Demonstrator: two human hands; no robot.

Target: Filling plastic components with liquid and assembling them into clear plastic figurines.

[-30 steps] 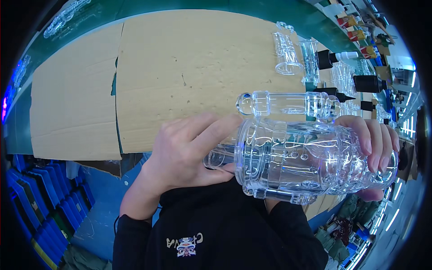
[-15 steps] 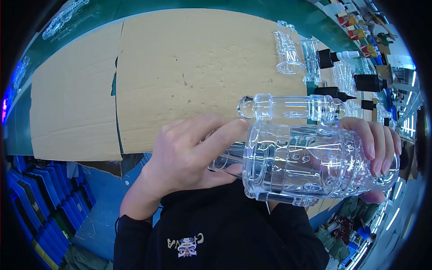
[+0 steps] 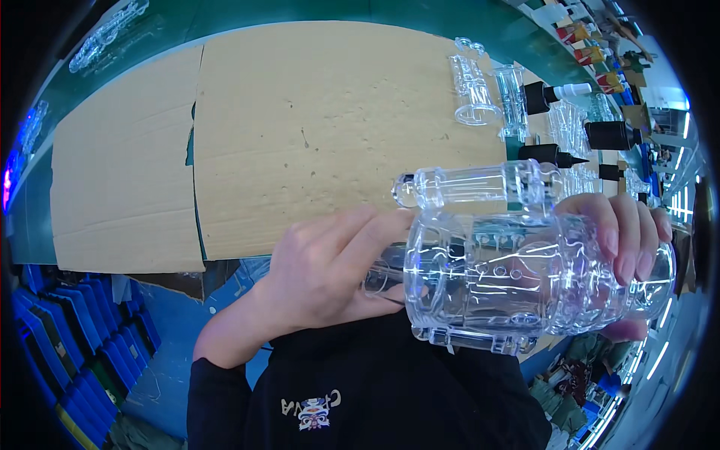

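Observation:
A large clear plastic or glass vessel (image 3: 495, 277), with a ringed body and a side tube (image 3: 472, 186), lies sideways in the air between my hands. My left hand (image 3: 322, 266) grips its narrower left end, thumb and fingers closed round it. On the right, my right hand (image 3: 619, 232) wraps over the other end, with four fingers on top and the thumb below. Parts of the fingers show through the clear wall. The material cannot be told for certain.
Brown cardboard (image 3: 330, 135) covers the green bench. Clear tubular pieces (image 3: 474, 86) stand at the back right, beside black bottles (image 3: 613, 136) and a black pointed-tip bottle (image 3: 553, 155). Blue bins (image 3: 82, 322) are at the lower left. Another clear piece (image 3: 109, 36) lies far left.
The vessel has turned slightly in my hands, its side tube now tilting, and it sits a little lower. Both hands keep their hold.

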